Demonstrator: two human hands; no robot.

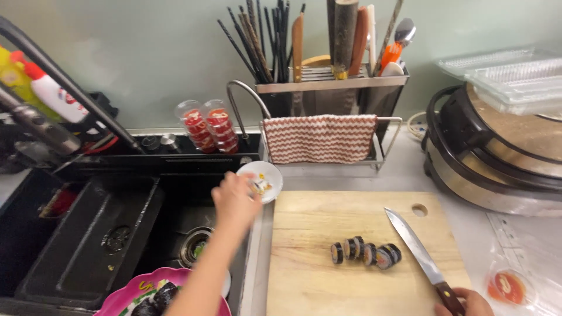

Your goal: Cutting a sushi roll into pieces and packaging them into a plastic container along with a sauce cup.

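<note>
My left hand (235,199) reaches over the sink and holds a small white dish (264,178) at the sink's right edge; bits of food lie in it. At the bottom right, my right hand (465,303) grips the dark handle of a long kitchen knife (413,246), whose blade lies angled across the wooden cutting board (316,222). A short row of sliced seaweed rice rolls (366,253) sits on the board just left of the blade.
A black sink (88,234) with a drain lies left, a pink plate (132,292) of rolls at its near edge. Behind stand a utensil rack (328,88) with a striped cloth (319,137), two sauce cup stacks (211,126), and a round cooker (497,158). A sauce cup (506,287) rests at the right.
</note>
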